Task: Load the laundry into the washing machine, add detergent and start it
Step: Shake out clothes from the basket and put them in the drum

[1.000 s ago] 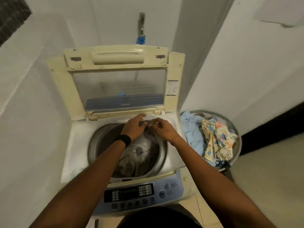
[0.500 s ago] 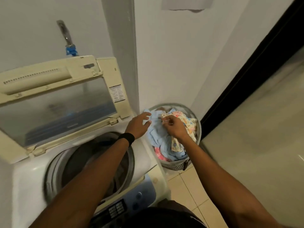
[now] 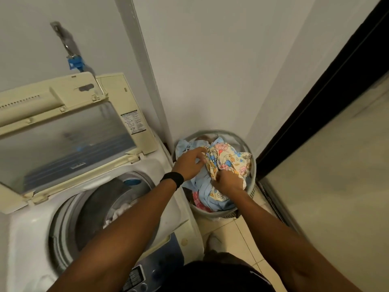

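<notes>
A top-loading washing machine [image 3: 33, 224] stands at the left with its lid [image 3: 69, 131] raised. Some pale clothes lie in its drum [image 3: 117, 209]. To its right, a round grey laundry basket [image 3: 251, 165] on the floor holds a floral cloth [image 3: 229, 161], light blue clothes [image 3: 205, 191] and a pink piece. Both my hands are inside the basket. My left hand [image 3: 189, 165], with a black band on the wrist, grips the floral cloth's left edge. My right hand [image 3: 228, 182] grips its lower edge.
The control panel [image 3: 147, 270] sits at the machine's near edge. A tap with a blue fitting [image 3: 74, 63] is on the wall above the machine. White walls close in behind the basket. A dark door frame [image 3: 315, 98] and tiled floor [image 3: 237, 232] lie at the right.
My hands left the drum's rim, moved right into the basket and took hold of the floral cloth. The view swung right with them.
</notes>
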The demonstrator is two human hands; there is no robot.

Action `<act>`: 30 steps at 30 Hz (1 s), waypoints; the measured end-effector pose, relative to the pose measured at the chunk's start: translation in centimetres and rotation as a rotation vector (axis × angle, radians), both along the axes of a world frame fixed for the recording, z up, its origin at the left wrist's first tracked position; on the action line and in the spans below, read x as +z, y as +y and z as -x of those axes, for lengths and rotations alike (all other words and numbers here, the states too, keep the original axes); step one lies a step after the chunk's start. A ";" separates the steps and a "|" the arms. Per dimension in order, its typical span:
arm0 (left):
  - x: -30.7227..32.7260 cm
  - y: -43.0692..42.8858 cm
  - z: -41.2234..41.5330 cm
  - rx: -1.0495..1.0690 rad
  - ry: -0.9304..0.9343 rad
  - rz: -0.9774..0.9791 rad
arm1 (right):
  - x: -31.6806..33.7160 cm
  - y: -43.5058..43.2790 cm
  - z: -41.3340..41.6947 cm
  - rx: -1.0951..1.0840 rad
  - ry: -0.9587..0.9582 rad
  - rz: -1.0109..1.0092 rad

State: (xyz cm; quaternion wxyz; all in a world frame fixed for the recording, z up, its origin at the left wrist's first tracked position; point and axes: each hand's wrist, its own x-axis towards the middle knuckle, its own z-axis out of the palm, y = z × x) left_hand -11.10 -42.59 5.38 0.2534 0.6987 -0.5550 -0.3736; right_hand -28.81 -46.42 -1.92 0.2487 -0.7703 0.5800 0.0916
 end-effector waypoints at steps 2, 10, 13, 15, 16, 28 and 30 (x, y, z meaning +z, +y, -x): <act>-0.5 -0.1 0.1 0.018 -0.003 -0.018 | 0.1 -1.2 0.2 -0.005 -0.101 -0.056; -0.8 -0.7 2.0 0.106 0.289 0.063 | 8.1 -5.7 -0.2 -0.365 -1.100 -0.476; 1.2 -1.9 1.1 0.342 0.301 0.278 | 9.8 -6.9 -0.7 -0.295 -1.137 -0.319; 3.6 -2.7 -0.1 0.288 0.250 0.363 | 10.6 -7.5 -1.1 -0.273 -1.122 -0.162; 4.7 -2.8 -0.6 0.242 0.210 0.384 | 11.1 -7.7 -1.4 -0.266 -1.131 -0.107; 12.4 -3.2 -4.0 0.342 0.092 0.485 | 17.4 -9.1 -3.0 0.144 -1.267 -0.195; 12.9 -3.2 -3.9 0.323 0.122 0.520 | 17.7 -9.4 -2.5 0.197 -1.209 -0.166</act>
